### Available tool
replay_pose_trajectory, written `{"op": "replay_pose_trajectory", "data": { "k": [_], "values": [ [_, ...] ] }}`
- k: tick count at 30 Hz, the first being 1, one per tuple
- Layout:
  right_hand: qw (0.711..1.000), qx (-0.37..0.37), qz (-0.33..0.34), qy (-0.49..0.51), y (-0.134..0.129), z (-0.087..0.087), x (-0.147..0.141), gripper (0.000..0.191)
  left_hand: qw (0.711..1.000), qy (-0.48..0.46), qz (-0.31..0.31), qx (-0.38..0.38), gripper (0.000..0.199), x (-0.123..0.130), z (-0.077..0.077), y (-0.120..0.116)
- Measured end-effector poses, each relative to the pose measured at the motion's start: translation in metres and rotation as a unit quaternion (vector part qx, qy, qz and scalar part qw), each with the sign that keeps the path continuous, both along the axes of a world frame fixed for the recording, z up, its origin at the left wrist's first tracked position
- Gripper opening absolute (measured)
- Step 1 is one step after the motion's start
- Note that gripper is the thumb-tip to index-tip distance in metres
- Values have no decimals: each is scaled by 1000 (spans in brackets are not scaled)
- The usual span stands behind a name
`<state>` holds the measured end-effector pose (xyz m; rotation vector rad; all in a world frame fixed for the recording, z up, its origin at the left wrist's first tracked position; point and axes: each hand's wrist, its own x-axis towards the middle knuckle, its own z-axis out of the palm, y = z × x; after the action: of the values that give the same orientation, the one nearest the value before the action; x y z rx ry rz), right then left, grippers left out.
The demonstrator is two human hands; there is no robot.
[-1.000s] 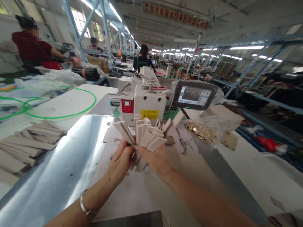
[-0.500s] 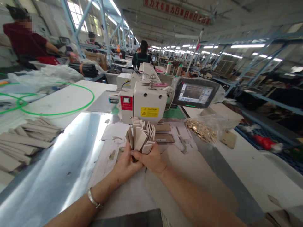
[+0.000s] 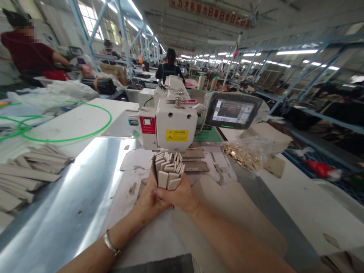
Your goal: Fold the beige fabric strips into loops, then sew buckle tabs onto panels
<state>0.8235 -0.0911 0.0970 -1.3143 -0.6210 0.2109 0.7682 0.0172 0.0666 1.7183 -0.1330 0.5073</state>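
Left hand gripping beige strip bundle | right hand closed across its base

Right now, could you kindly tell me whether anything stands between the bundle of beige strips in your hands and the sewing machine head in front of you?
Nothing visible does. The bundle of beige strips, held in the left hand and right hand, sits directly before the sewing machine head. Flat cardboard pieces lie lower, on the table, out of the way.
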Motion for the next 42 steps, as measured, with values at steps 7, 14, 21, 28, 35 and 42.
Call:
{"op": "replay_pose_trajectory", "data": {
  "k": [7, 14, 21, 28, 35, 42],
  "values": [
    [1000, 5, -3, 12, 1, 1, -1, 58, 1000, -10, -10, 10, 96, -1, 8, 3],
    [1000, 19, -4, 3, -1, 5, -3, 53, 1000, 24, 6, 1, 92, -4, 18, -1],
    [1000, 16, -5, 3, 0, 2, -3, 55, 998, 18, 12, 62, 82, -8, 4, 10],
    [1000, -3, -6, 2, 0, 5, -2, 55, 992, 20, 39, 121, 75, -9, 1, 19],
    [1000, 2, 10, 11, 0, 9, -4, 47, 997, 38, 18, 58, 65, -10, 5, 16],
    [1000, -8, -16, -21, 1, 5, -2, 47, 992, 117, -28, -26, 58, -17, 26, 13]
  ]
}}
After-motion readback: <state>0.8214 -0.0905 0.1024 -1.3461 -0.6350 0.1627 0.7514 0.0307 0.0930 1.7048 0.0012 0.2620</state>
